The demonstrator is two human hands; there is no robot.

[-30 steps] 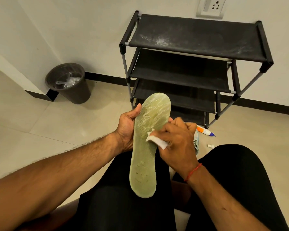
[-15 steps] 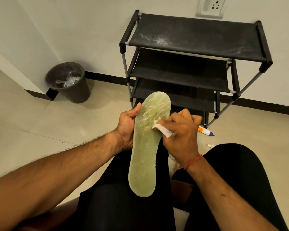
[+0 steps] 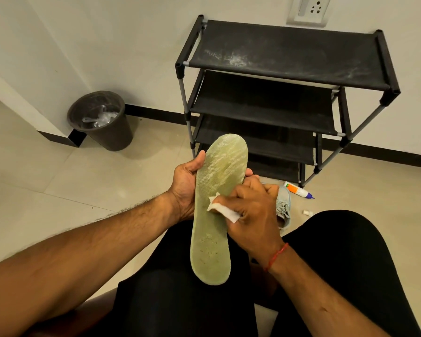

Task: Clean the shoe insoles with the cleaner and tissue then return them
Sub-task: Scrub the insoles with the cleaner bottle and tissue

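We hold pale green mesh-textured foam insole [image 3: 212, 251] in left hand [image 3: 184, 188], gripping its 9 o'clock edge. Right hand [image 3: 253, 215] pinches white tissue [image 3: 223, 210], dragged back toward 6 o'clock, mid-insole; scrubbing continues.

Nothing legible anywhere in view: no words, brand or numbers to make out; orange label [image 3: 292, 187] on the small white plastic bottle with blue cap [image 3: 299, 190], right of centre, too small and blurred to read
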